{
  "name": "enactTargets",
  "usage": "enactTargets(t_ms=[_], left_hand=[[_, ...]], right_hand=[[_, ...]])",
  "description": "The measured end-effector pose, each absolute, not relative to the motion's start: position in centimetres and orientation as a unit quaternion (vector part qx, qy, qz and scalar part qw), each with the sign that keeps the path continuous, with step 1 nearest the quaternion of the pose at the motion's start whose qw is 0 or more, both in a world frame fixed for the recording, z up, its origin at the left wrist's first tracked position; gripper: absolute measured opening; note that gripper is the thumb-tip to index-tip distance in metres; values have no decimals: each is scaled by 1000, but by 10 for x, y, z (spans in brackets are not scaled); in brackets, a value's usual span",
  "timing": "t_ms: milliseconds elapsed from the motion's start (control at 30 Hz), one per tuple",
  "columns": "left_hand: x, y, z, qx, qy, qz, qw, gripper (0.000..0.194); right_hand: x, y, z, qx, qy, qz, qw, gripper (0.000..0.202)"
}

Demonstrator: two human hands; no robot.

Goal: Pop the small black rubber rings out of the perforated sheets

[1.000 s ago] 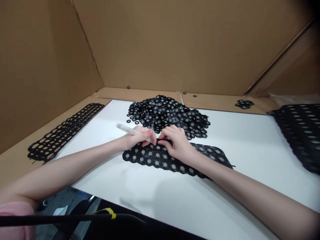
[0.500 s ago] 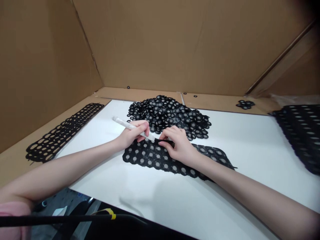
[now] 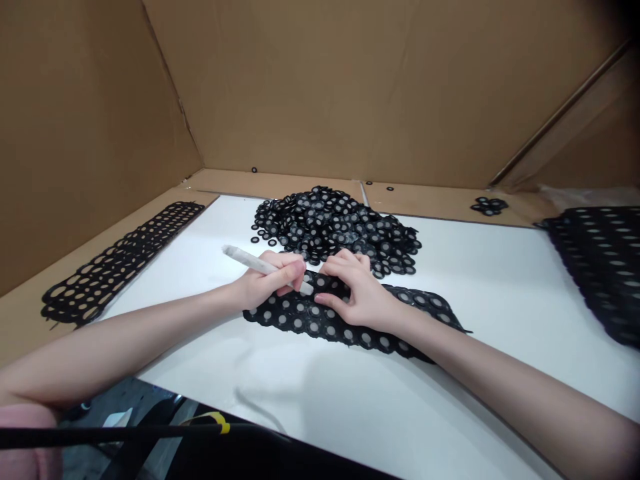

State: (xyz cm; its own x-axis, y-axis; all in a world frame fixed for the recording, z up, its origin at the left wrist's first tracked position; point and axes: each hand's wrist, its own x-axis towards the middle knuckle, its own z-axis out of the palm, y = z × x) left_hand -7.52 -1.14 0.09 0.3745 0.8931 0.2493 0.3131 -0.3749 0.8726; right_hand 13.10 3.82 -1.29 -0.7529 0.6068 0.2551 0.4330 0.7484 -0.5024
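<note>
A black rubbery sheet (image 3: 315, 327) with rows of pale round discs lies on the white board in front of me. My left hand (image 3: 273, 277) is closed around a white pen-shaped tool (image 3: 245, 259). The tool slants down to the right, and its tip meets the sheet beside my right thumb. My right hand (image 3: 357, 290) grips the sheet near its far edge, thumb on top and fingers curled at the edge. That hand and forearm cover part of the sheet's right half. Just beyond both hands rises a heap of loose black rings with pale centres (image 3: 340, 223).
On the left lies a black sheet with open holes (image 3: 125, 260). More disc-filled black sheets (image 3: 600, 267) are stacked at the right. A small ring cluster (image 3: 489, 206) and a few single rings lie at the back. Cardboard walls (image 3: 300, 87) enclose the white board (image 3: 240, 373).
The sheet's far edge, raised between my right fingers before, now lies flatter. The tool's tip has shifted slightly down onto the sheet, and my right thumb has spread from the fingers.
</note>
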Motion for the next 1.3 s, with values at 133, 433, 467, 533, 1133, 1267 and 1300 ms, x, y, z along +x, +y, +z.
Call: enactTargets(t_ms=[133,433,467,533,1133,1267,1300], left_hand=[[-75,-11,5,761,403,343,374,50],[-74,-13,23,824,396,224,339,46],[-73,-13,24,823,396,217,345,47],[-73,-13,26,819,396,209,359,47],[-76,-5,12,719,399,247,512,55],[-76,-4,11,719,396,249,514,56],[-76,-4,11,721,395,249,513,56]], right_hand=[[131,39,-13,-282,-913,213,204,18],[129,37,-11,-274,-922,204,185,10],[129,37,-11,-273,-922,203,186,10],[129,36,-11,-270,-923,201,189,10],[130,38,-13,-270,-923,197,189,11],[130,37,-13,-268,-924,197,190,12],[130,37,-13,-269,-924,198,189,11]])
